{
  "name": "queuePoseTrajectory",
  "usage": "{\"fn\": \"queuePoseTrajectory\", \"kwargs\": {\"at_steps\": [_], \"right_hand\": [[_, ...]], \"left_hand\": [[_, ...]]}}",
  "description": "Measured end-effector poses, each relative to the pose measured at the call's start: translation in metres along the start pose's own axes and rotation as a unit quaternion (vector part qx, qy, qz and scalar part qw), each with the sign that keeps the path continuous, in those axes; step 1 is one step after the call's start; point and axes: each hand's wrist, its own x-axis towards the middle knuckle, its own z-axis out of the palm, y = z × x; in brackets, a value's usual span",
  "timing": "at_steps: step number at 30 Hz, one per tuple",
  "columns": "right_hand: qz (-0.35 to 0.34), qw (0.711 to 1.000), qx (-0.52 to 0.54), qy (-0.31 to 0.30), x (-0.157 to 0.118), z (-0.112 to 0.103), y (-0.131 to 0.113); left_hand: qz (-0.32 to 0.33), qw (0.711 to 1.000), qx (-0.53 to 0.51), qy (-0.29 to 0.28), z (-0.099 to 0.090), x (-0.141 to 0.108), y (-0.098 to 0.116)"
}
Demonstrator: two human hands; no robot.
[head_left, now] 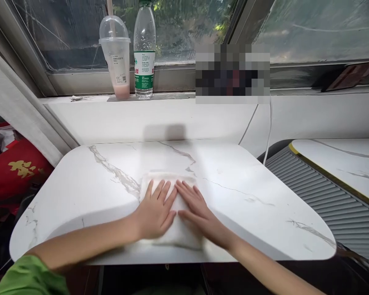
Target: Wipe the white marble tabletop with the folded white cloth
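A folded white cloth (178,237) lies flat on the white marble-patterned table (249,196), close to its front edge. My left hand (156,211) rests palm down on the cloth's left part, fingers spread. On the right part lies my right hand (199,211), also palm down with its fingers stretched out. The two hands are side by side, with the thumbs near each other at the middle. Neither hand grips anything; part of the cloth is hidden beneath them.
On the window ledge stand a plastic cup (117,69) with a straw and a green-labelled bottle (144,65). White cables hang right of the table. A red bag (15,170) is at the left, another table (341,164) at the right.
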Motion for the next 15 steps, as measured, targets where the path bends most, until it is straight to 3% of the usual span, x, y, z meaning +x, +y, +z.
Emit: {"fn": "queuePoseTrajectory", "kwargs": {"at_steps": [4,7,11,15], "right_hand": [[-0.068,0.992,-0.107,-0.019,-0.028,0.010,-0.030],[-0.108,0.969,-0.224,0.003,-0.019,0.018,-0.039],[-0.071,0.951,-0.301,-0.005,0.035,0.023,-0.032],[-0.027,0.955,-0.294,-0.011,0.118,0.014,-0.015]], "left_hand": [[-0.025,0.999,-0.025,-0.003,-0.006,-0.036,0.020],[-0.069,0.997,-0.046,-0.004,-0.005,-0.035,0.018],[-0.150,0.987,-0.058,-0.008,0.002,-0.003,-0.015],[-0.217,0.974,-0.056,0.031,0.006,0.049,-0.078]]}}
